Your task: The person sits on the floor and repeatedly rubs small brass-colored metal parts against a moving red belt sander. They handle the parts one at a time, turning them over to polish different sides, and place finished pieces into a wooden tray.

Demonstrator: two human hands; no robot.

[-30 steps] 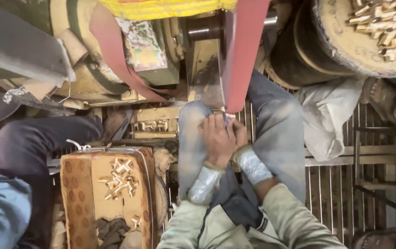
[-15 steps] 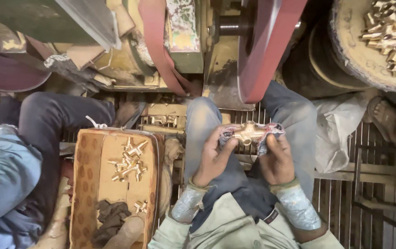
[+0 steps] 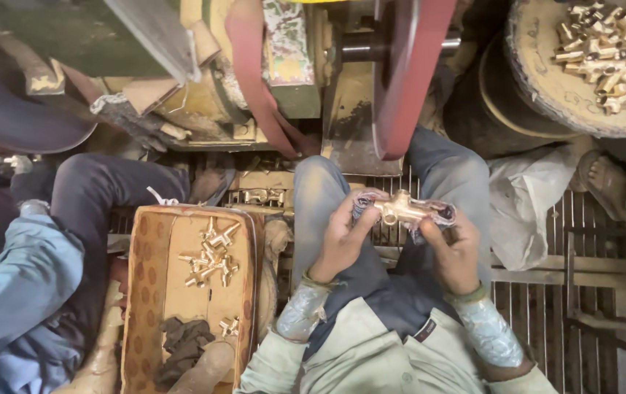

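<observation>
Seen from above, we hold a golden brass T-shaped pipe fitting [image 3: 403, 209] over our lap, between both knees and just below the red abrasive belt [image 3: 409, 73] of the grinding machine. The fitting's long axis runs crosswise, left to right, roughly level; its short branch points up toward the belt. Our left hand [image 3: 342, 237] closes on the left end and our right hand [image 3: 450, 244] closes on the right end, each with a scrap of greyish-pink cloth [image 3: 438, 214] between fingers and metal. Both grips are narrow, wrapped tight about the fitting's ends. The cloth hides the two end openings, so we cannot tell their form. Both forearms wear shiny plastic sleeve wraps [image 3: 489, 330].

To our left stands a shallow brown cardboard tray [image 3: 146, 292] carrying a loose cluster of small brass fittings [image 3: 211, 257] and a dark crumpled rag [image 3: 181, 343] at its near end. At upper right a round dusty pan [image 3: 546, 80], cut off by the frame edge, holds a heap of further brass fittings [image 3: 604, 55]. A crumpled white plastic bag [image 3: 528, 204] lies beside our right knee on the slatted metal floor grate [image 3: 590, 292]. A second person in blue trousers [image 3: 21, 284] sits at far left, mostly cut off; a bare foot [image 3: 608, 182] shows at the right edge. The machine's upper parts are cropped and hard to make out.
</observation>
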